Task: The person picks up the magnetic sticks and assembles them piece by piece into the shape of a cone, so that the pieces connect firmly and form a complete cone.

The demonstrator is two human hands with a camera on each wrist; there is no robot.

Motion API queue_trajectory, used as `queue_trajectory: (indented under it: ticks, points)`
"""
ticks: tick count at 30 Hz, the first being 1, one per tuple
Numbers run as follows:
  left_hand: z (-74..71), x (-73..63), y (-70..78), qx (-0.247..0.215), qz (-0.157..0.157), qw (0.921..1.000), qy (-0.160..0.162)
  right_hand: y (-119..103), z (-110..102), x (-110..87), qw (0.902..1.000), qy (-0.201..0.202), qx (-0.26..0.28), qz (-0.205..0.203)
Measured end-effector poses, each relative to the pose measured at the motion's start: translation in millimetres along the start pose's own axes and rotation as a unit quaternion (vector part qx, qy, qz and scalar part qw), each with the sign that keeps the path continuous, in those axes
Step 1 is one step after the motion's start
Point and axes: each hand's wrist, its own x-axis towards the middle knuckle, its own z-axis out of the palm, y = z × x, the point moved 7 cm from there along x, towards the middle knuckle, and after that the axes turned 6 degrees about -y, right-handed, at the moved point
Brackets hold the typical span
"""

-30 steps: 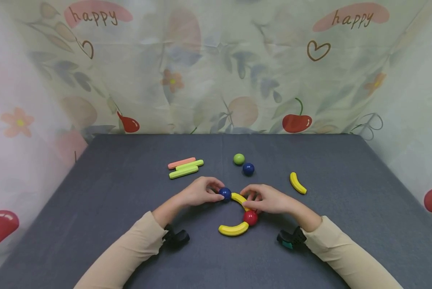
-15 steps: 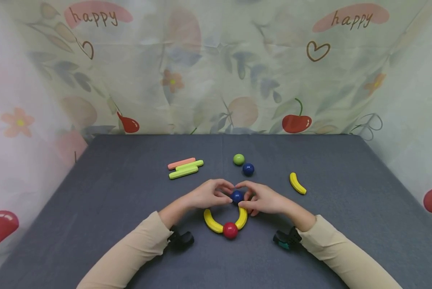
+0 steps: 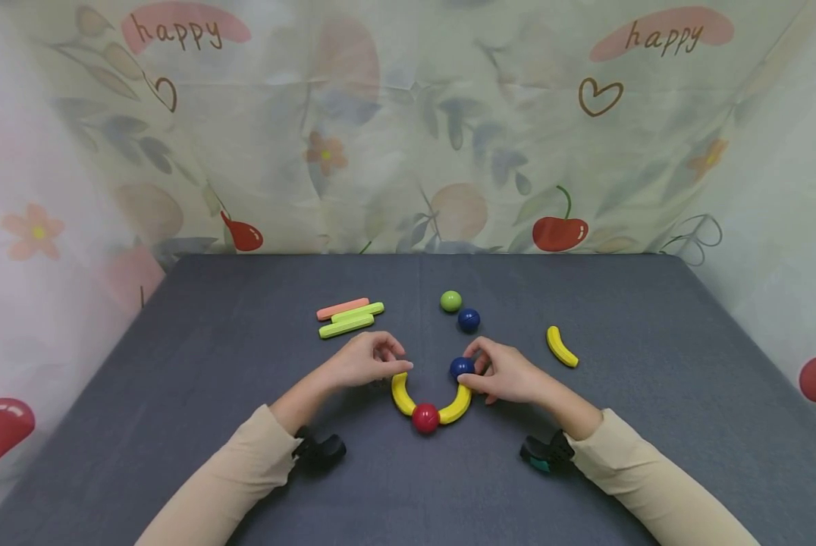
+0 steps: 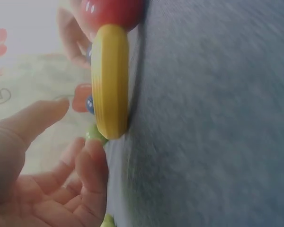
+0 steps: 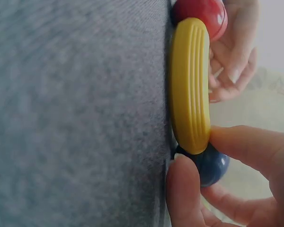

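In the head view, two curved yellow pieces meet at a red ball [image 3: 425, 418], making a U that opens toward the back. A blue ball [image 3: 462, 368] sits at the far end of the right yellow piece [image 3: 456, 406]. My right hand [image 3: 508, 371] pinches this blue ball by its joint with the yellow piece; the right wrist view shows thumb and fingers around it. My left hand [image 3: 362, 359] is beside the far end of the left yellow piece [image 3: 402, 395]. In the left wrist view its thumb and fingers are parted, with nothing held between them.
Behind the hands lie a green ball [image 3: 451, 301] and another blue ball [image 3: 469, 320]. A loose curved yellow piece [image 3: 562, 346] is at right. One pink stick [image 3: 343, 309] and two lime sticks [image 3: 347, 326] lie at back left on the dark table [image 3: 196, 364].
The joined pieces have turned from opening leftward to opening toward the back. My left hand has let go of the blue ball and moved left; my right hand now pinches that ball.
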Motion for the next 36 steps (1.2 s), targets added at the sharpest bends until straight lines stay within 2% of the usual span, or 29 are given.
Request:
queue_trajectory:
  ticks: [2,6,10,18,24,30,36]
  points:
    - [-0.1,-2.8,-5.6,-0.008,-0.022,0.9997,-0.001,0.7,-1.4,-1.0,0.9999,0.009,-0.004,0.004]
    - [7.1,-7.2,-11.5,-0.029,-0.061,0.9974,-0.027,1.6,-2.3,-1.9,0.9999,0.013,-0.006,0.009]
    - [12.6,-7.8,-12.8,-0.037,-0.075,0.9957,-0.039,2.1,-1.2,-2.7,0.9999,0.009,-0.006,0.012]
    - [12.8,-3.6,-11.5,-0.039,-0.062,0.9967,-0.035,0.9,0.5,-6.8,0.9991,-0.029,-0.028,0.007]
    - [11.5,-1.8,-9.2,-0.042,-0.042,0.9978,-0.03,-2.4,3.3,-11.0,0.996,-0.077,-0.039,-0.023]
    - [11.4,-0.7,-6.4,-0.023,-0.032,0.9989,-0.024,-6.7,9.0,-15.1,0.9887,-0.132,-0.042,-0.057]
    - [12.7,-1.7,-5.4,-0.015,-0.036,0.999,-0.021,-9.4,5.6,-19.9,0.9849,-0.148,-0.041,-0.08]
